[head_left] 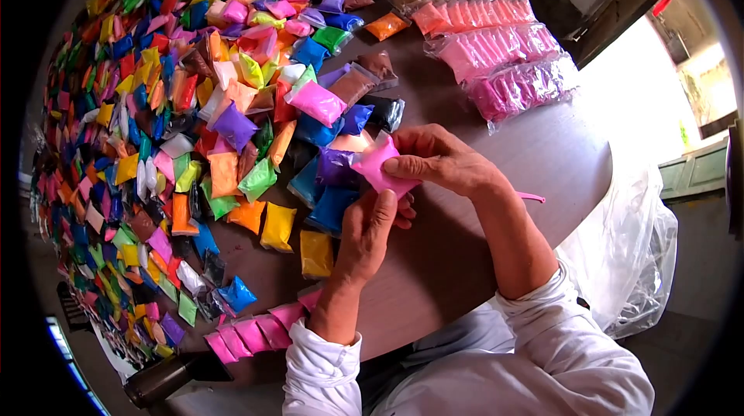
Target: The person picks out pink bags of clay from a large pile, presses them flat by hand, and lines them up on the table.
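Between my two hands is a small clear packet with soft-looking pink filling (380, 166), raised over the table. My right hand (446, 158) pinches its right side between thumb and fingers. From below, the thumb of my left hand (367, 234) presses on the packet's lower edge, its fingers curled behind and partly hidden. Close to my left hand lie a blue packet (333, 210), a purple packet (336, 169) and a yellow packet (316, 254). Beside my left forearm, a row of pink packets (252, 334) lies overlapping along the table's near edge.
A large heap of multicoloured packets (155, 106) covers the table's left side. At the far right, long clear bags of packets sorted by colour (527, 90) lie in rows. A thin pink stick (532, 196) rests beyond my right forearm. Clear plastic sheeting (628, 253) hangs off the right edge.
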Tool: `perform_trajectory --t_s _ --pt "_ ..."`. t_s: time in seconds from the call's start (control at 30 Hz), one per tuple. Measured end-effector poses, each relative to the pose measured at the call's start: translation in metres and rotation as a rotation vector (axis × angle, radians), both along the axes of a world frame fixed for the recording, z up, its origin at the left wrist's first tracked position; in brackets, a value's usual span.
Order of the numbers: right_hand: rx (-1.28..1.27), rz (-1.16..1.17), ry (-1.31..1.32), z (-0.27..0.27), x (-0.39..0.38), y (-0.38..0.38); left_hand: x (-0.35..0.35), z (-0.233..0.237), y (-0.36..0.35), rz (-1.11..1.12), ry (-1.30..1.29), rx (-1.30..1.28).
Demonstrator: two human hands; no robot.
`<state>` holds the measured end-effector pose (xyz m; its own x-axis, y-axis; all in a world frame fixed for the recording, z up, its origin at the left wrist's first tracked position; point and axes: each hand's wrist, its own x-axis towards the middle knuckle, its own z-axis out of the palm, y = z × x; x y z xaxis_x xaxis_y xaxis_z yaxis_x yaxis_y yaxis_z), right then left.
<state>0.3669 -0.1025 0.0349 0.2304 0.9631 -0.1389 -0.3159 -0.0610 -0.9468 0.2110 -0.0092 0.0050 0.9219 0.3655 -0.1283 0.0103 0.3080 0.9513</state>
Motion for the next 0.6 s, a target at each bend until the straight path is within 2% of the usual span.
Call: perform_trajectory --t_s 0.03,0.1,0.17,0.27,0.33,0.47,0.53,0.6 --pt "0.0 0.0 0.0 0.0025 -0.0008 0.0 -0.0003 -0.0033 0.0003 -0.041 -0.005 0.074" --pt "-0.208 -0.004 -0.276 0.0064 -0.0033 0.0006 -0.0005 -0.0045 0.001 -0.083 -0.01 0.148" --pt "-0.18 -0.005 -0.246 0.0056 -0.0042 0.0006 -0.0008 -0.0033 0.0014 -0.122 0.031 0.242" --pt "-0.119 -0.005 -0.268 0.0027 -0.0044 0.0 0.0 -0.0062 0.0001 -0.087 -0.003 0.183" --pt "-0.056 -0.003 -0.159 0.003 -0.0058 0.001 0.0001 -0.0048 -0.0013 -0.057 -0.007 0.126" --pt "-0.094 -0.043 -0.189 0.0006 -0.0046 0.0013 0.0015 -0.0011 -0.0039 -0.002 -0.022 -0.007" --pt "-0.14 -0.129 -0.185 0.0076 -0.0061 -0.0016 0.0022 -0.0021 -0.0043 0.003 -0.013 0.016" --pt "-0.124 -0.109 -0.234 0.0032 -0.0074 -0.0016 -0.0005 -0.0048 -0.0048 -0.022 -0.005 0.032"
